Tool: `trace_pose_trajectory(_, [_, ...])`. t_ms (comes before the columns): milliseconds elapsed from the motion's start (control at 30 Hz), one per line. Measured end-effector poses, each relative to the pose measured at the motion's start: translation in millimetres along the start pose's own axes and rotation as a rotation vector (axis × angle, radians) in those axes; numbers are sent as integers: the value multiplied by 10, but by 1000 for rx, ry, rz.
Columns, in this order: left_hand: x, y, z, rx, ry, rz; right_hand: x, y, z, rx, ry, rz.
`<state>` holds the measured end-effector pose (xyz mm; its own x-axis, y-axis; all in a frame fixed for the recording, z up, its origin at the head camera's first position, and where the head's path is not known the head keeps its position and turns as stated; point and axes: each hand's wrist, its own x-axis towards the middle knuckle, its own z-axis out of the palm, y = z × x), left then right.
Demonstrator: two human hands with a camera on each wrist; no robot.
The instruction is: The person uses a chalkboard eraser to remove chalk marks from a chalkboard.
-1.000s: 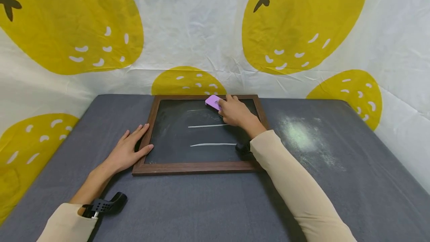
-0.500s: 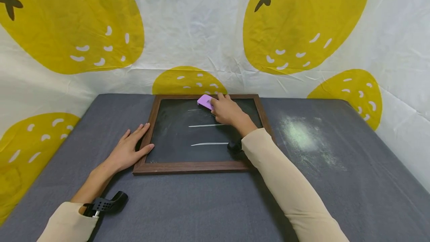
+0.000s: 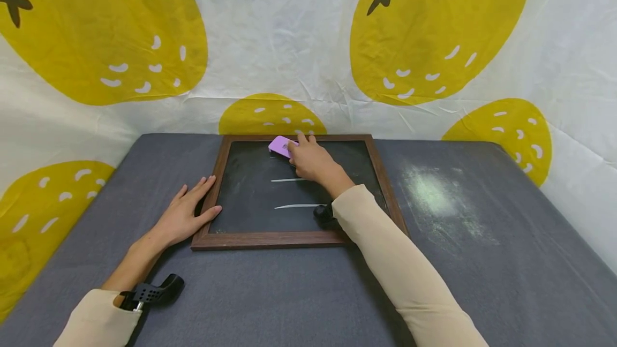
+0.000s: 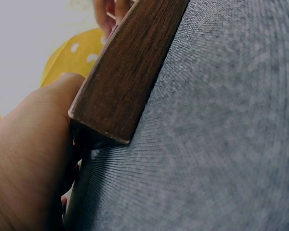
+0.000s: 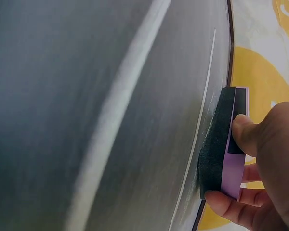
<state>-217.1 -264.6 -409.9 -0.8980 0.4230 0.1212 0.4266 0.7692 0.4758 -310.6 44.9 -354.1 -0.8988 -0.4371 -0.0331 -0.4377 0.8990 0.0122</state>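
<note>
A chalkboard (image 3: 241, 213) in a brown wooden frame (image 3: 270, 240) lies on the table. My left hand (image 3: 179, 219) rests on the frame's left side, fingers spread and thumb reaching over its inner edge. At the board's far edge my right hand (image 3: 314, 162) grips a purple chalkboard eraser (image 3: 279, 146). The right wrist view shows the eraser's dark felt (image 5: 216, 144) against the board, with the thumb on one side and fingers on the other. Two white chalk lines, a lower one (image 3: 295, 206) and an upper one (image 3: 286, 180), run across the board, partly behind the right arm.
Pale greenish chalk dust (image 3: 431, 194) is spread over the grey tablecloth (image 3: 289, 293) right of the board. Behind the table hangs a white curtain (image 3: 279, 31) with yellow fruit shapes. Black wrist cameras are strapped to both arms.
My right hand has slid left along the board's far edge with the eraser. Less of the faint top chalk line shows now. The left hand stays in place.
</note>
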Motion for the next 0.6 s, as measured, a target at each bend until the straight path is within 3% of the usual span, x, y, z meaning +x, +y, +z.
trace_pose_trajectory(600, [-7,-3,30,8,11,3,9,-48,-3,34,-23,-48])
